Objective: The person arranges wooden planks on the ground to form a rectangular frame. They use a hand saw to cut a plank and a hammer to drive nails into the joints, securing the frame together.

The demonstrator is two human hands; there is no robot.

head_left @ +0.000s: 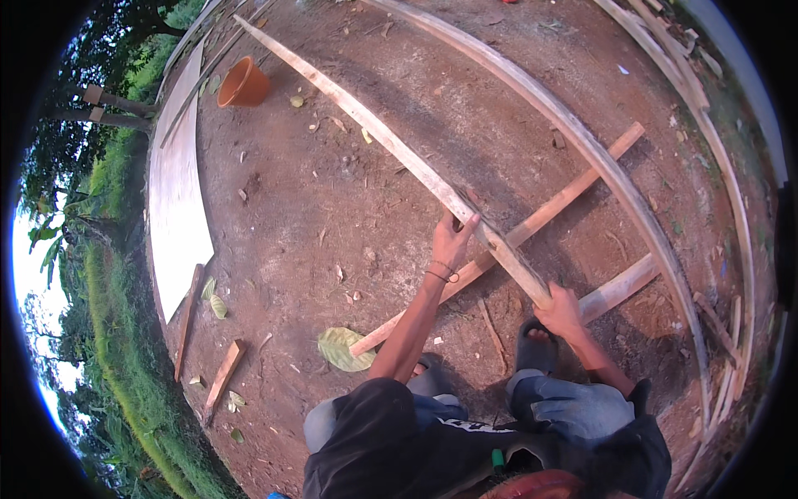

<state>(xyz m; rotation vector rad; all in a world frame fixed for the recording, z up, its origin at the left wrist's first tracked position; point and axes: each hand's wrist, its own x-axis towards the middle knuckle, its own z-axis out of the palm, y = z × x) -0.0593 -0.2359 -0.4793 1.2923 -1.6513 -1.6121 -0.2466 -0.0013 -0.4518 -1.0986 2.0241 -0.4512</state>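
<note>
A long, narrow wooden board (pixel 378 129) slants from the far left down to my feet, its near end raised in both hands. My left hand (pixel 455 239) is wrapped round the board's edge some way up from that end. At the near end, my right hand (pixel 562 310) grips it, fingers closed. Beneath the board a shorter wooden beam (pixel 555 204) lies crosswise on the ground. To the right, a long pale beam (pixel 573 125) rests over that crosspiece and appears to meet a second short plank (pixel 619 287); fisheye bending makes it look curved.
An orange bucket (pixel 243 83) stands at the far left beside a pale sheet (pixel 179 200). Two short wood offcuts (pixel 223 374) (pixel 189 320) lie nearer. More long boards (pixel 721 166) line the right side. A large leaf (pixel 339 349) rests by the crosspiece's left end.
</note>
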